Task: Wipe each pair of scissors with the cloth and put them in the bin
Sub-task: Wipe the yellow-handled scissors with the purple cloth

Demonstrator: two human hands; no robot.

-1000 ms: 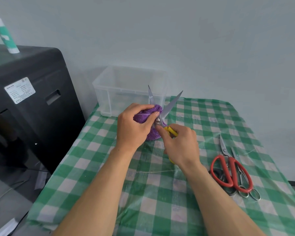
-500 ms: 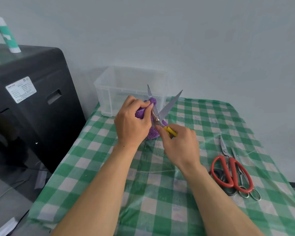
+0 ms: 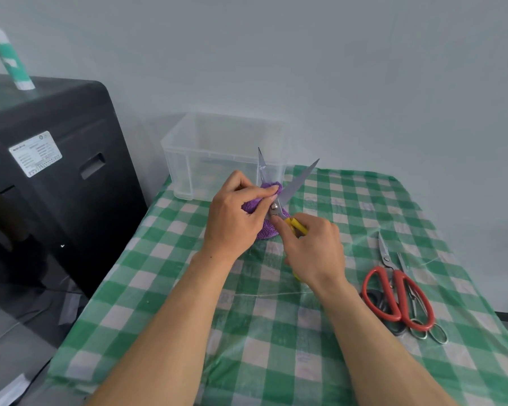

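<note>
While the scissors [image 3: 298, 183] stand open with both tips pointing up in front of the bin [image 3: 188, 171], the left hand [image 3: 235, 218] has its grip pinched on the purple cloth [image 3: 267, 231] around the base of the left blade. The right hand [image 3: 314, 253] seems to have its grip clamped on the yellow handles, though its fingers hide most of them. Danger lies in the bare edge: if the purple cloth bunches or slips while sliding toward the tip, the thumb could meet steel, and the free blade could swing shut on it. Other pairs, a red-handled pair [image 3: 393, 297] among them, wait on the surface [image 3: 165, 303].
</note>
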